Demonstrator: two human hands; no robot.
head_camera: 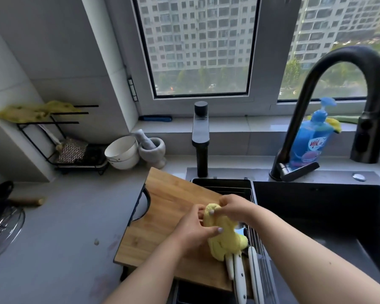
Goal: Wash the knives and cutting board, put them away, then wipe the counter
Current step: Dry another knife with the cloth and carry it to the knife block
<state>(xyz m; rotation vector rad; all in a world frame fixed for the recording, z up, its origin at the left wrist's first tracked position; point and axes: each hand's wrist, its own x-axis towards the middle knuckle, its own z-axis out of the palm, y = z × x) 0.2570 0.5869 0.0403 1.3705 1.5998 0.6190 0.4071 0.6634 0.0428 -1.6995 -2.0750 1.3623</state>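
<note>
A wooden cutting board (173, 207) with a black handle lies across the left end of the sink, partly on the counter. Both hands hold a yellow cloth (222, 233) above the board's right edge: my left hand (195, 229) grips its left side and my right hand (235, 207) pinches its top. Below the cloth, white-handled knives (240, 279) lie side by side on the board's near right corner and on a wire rack; their blades are hidden under the cloth.
The dark sink (329, 216) with a black faucet (347, 88) fills the right. A blue soap bottle (312, 139) stands behind it. White bowls (122, 152), a mortar (153, 150) and a black rack (75, 154) stand at the back left. A glass lid (2, 229) lies left.
</note>
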